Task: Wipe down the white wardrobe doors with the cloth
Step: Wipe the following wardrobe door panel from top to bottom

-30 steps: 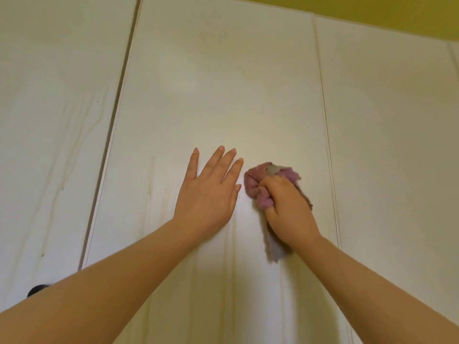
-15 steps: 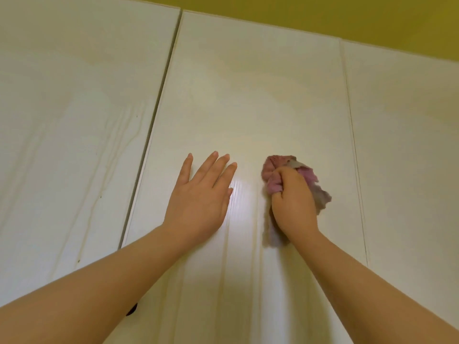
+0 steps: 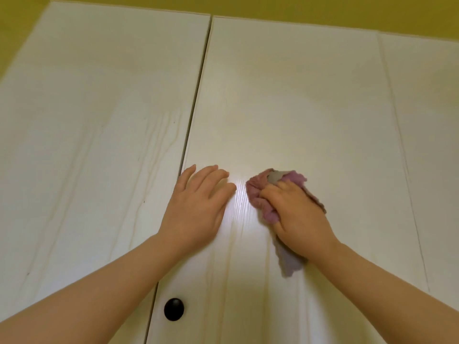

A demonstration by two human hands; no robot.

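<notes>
A: What's changed?
B: Left grip (image 3: pixel 196 207) and right grip (image 3: pixel 298 214) sit lower on the middle door (image 3: pixel 285 95) than a second ago, knob (image 3: pixel 174 309) now in view; wipe looks to be working downward
A: Pose?
B: Right grip clenched round the pink cloth (image 3: pixel 258 194), pressing it to the door; left grip flat, fingers straight, just beside

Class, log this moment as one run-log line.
right hand: grips bunched pink cloth on white wardrobe door | left hand: flat on door
</notes>
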